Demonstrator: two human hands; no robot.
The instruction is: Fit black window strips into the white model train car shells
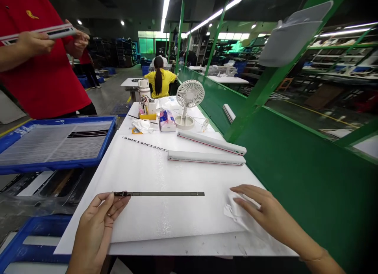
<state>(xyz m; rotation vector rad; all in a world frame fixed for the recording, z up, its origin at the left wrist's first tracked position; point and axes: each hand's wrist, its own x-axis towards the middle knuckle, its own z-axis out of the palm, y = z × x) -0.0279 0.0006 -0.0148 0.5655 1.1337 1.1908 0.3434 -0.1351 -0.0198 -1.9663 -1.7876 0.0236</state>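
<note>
My left hand [99, 223] pinches the left end of a long thin black strip [168, 194] between thumb and fingers. The strip stretches level to the right above the white table [141, 223]. At the table's right side, my right hand [262, 211] has its fingers curled over a crumpled white cloth [236, 211], partly hidden under the palm. Beyond the hands lies a white bar-shaped housing [206, 157] with a red line. A second similar housing [211, 142] rests behind it. A narrow dark slotted strip [144, 143] extends left from the nearer housing.
A blue tray [113, 136] full of thin strips stands left of the table. Farther back are a fan [190, 95], a tissue pack [167, 121] and a bottle [144, 93]. A green partition [283, 160] borders the right. A person in red [50, 81] holds a similar housing.
</note>
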